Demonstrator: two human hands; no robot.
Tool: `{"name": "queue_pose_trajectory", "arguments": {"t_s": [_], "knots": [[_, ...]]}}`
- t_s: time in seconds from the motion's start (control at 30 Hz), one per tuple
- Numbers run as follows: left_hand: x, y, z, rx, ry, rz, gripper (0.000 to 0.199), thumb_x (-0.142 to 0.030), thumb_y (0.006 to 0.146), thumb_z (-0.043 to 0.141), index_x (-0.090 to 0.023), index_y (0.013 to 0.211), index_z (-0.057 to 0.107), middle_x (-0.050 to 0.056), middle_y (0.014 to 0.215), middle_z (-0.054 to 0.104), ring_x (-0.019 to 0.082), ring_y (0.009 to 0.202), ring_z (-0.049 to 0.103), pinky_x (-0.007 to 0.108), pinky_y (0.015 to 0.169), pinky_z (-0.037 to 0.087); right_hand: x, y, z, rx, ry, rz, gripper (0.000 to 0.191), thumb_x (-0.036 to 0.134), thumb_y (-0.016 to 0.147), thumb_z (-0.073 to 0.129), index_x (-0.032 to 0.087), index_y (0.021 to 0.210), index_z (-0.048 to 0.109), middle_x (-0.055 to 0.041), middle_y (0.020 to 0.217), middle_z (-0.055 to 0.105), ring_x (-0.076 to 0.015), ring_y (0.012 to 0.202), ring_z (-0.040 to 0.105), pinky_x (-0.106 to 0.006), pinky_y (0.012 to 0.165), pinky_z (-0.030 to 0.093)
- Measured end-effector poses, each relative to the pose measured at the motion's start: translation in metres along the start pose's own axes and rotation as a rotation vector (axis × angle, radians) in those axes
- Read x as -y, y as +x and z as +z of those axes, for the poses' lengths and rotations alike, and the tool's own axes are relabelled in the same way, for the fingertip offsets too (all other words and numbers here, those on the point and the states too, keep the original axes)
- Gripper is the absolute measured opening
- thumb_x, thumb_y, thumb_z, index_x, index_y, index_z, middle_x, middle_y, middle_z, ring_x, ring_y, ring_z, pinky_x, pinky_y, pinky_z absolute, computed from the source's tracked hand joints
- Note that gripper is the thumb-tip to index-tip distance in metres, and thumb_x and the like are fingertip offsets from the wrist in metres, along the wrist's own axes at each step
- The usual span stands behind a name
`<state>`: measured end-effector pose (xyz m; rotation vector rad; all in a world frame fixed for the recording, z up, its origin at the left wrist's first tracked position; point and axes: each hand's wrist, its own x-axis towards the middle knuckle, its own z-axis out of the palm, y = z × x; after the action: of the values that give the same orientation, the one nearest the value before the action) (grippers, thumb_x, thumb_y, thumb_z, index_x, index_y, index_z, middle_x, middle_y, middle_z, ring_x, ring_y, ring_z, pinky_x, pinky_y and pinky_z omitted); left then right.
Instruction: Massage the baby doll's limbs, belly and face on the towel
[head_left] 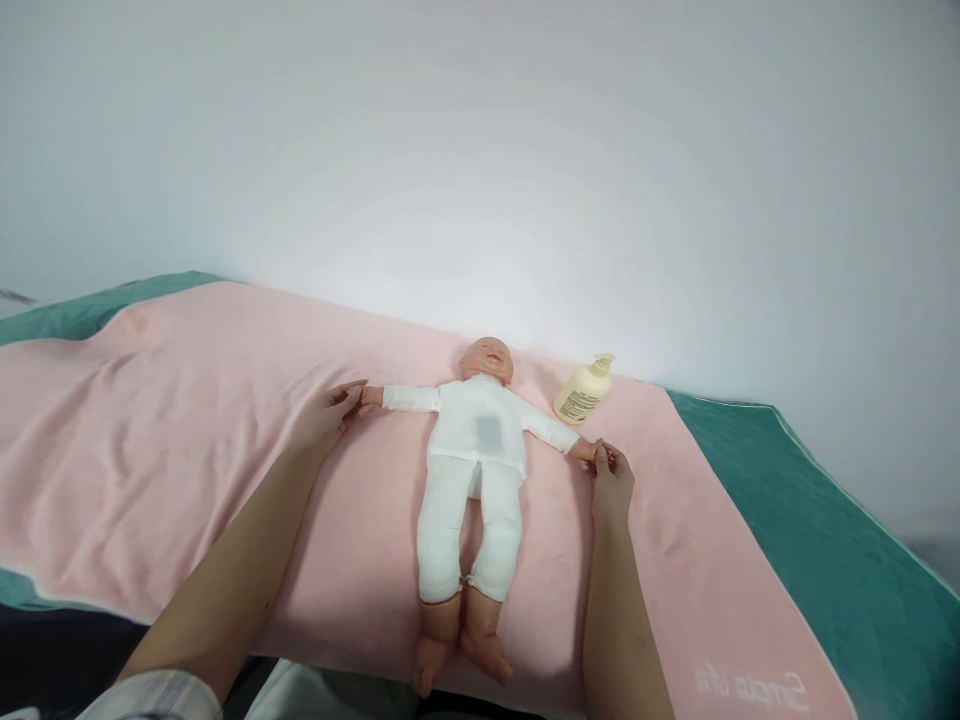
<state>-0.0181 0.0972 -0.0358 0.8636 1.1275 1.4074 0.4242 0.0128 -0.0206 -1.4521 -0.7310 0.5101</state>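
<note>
A baby doll point(474, 440) with a white cloth body lies on its back, its arms stretched out to both sides and its feet toward me. A dark grey rectangle shows on its chest. My left hand point(327, 415) pinches the doll's hand on the left between thumb and fingers. On the other side, my right hand point(613, 478) grips the doll's other hand in the same way. Just above that arm stands a pale yellow pump bottle point(583, 392), leaning slightly, with printed text on its side.
Under the doll a pink blanket point(360, 560) is spread, wrinkled at the left, with light lettering near its lower right corner. A green cloth point(817, 530) shows beneath it at both sides. A plain pale wall point(480, 170) rises right behind the far edge.
</note>
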Motion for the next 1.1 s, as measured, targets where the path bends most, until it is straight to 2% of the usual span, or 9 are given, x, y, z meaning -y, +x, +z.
{"name": "queue_pose_trajectory", "arguments": {"t_s": [0.2,0.47,0.63,0.83,0.97,1.1], "knots": [[-0.008,-0.008,0.005,-0.001,0.051,0.024,0.047,-0.028,0.07,0.081,-0.017,0.113,0.067,0.008,0.097,0.072,0.016,0.08,0.069,0.022,0.072,0.058,0.002,0.0,-0.001,0.016,-0.036,0.011,0.042,0.045,0.071,0.072,0.018,0.102,0.063,-0.0052,0.1,0.064,-0.0164,0.082,0.063,-0.028,0.071,0.054],[-0.005,-0.009,0.003,-0.024,0.189,0.048,0.05,-0.041,0.068,0.08,-0.02,0.112,0.068,0.007,0.094,0.072,0.015,0.072,0.067,0.019,0.056,0.052,0.009,-0.005,0.001,0.045,-0.095,0.01,0.04,0.053,0.072,0.071,0.017,0.081,0.056,0.0,0.074,0.061,-0.0117,0.055,0.056,-0.028,0.054,0.05],[-0.007,-0.01,0.006,-0.034,0.177,0.064,0.047,-0.044,0.07,0.078,-0.019,0.109,0.069,0.007,0.089,0.072,0.016,0.071,0.067,0.023,0.059,0.052,0.011,-0.007,0.001,0.059,-0.104,-0.008,0.044,0.06,0.075,0.065,0.018,0.078,0.055,0.001,0.07,0.06,-0.0116,0.052,0.057,-0.027,0.052,0.047],[-0.004,-0.008,0.006,-0.039,0.138,0.058,0.035,-0.041,0.08,0.068,-0.018,0.106,0.069,0.009,0.093,0.072,0.017,0.075,0.068,0.027,0.069,0.055,0.01,-0.006,0.002,0.039,-0.114,-0.014,0.049,0.066,0.074,0.062,0.018,0.081,0.054,0.0,0.073,0.061,-0.0116,0.051,0.057,-0.026,0.052,0.047],[0.002,-0.003,0.004,-0.034,0.109,0.056,0.032,-0.039,0.083,0.065,-0.017,0.106,0.068,0.009,0.095,0.072,0.017,0.077,0.068,0.028,0.074,0.056,0.009,-0.007,0.002,0.024,-0.099,-0.015,0.047,0.063,0.077,0.061,0.017,0.083,0.057,-0.0007,0.075,0.062,-0.0123,0.056,0.059,-0.027,0.055,0.05],[0.0,-0.002,0.004,-0.024,0.095,0.053,0.035,-0.039,0.084,0.063,-0.016,0.11,0.066,0.009,0.096,0.072,0.017,0.081,0.068,0.029,0.076,0.056,0.004,-0.003,0.001,-0.011,-0.018,0.0,0.044,0.056,0.076,0.065,0.016,0.093,0.062,-0.0033,0.088,0.064,-0.0132,0.067,0.061,-0.028,0.063,0.053]]}}
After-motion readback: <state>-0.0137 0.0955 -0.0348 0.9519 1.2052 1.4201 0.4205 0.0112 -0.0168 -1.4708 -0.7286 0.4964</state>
